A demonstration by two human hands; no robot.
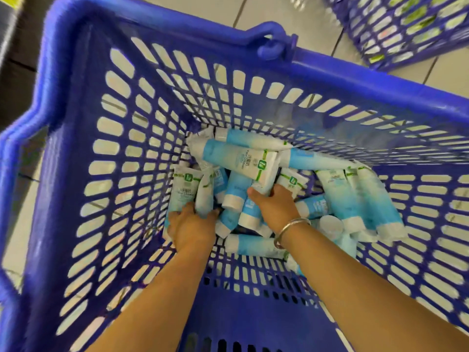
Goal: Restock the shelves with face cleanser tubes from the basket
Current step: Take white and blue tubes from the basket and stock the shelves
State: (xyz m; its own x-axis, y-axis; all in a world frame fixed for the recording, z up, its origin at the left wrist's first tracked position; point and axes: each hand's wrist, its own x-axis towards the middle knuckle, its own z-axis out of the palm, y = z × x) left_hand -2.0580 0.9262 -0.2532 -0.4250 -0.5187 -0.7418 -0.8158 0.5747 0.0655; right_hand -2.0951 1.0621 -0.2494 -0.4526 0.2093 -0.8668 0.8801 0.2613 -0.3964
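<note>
Deep in the blue basket (76, 153), our left hand (190, 226) grasps a tube (205, 196) from the pile of tubes (360, 199), while our right hand (275, 205) grips another tube (243, 161) by its flat end.

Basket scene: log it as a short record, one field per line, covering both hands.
container: blue basket, slotted walls
contents: face cleanser tubes heaped loosely on the bottom
left hand: grips tubes at the left of the heap
right hand: holds a tube by its flat end
wrist: silver bangle on the right arm
background: second basket, tiled floor
</note>
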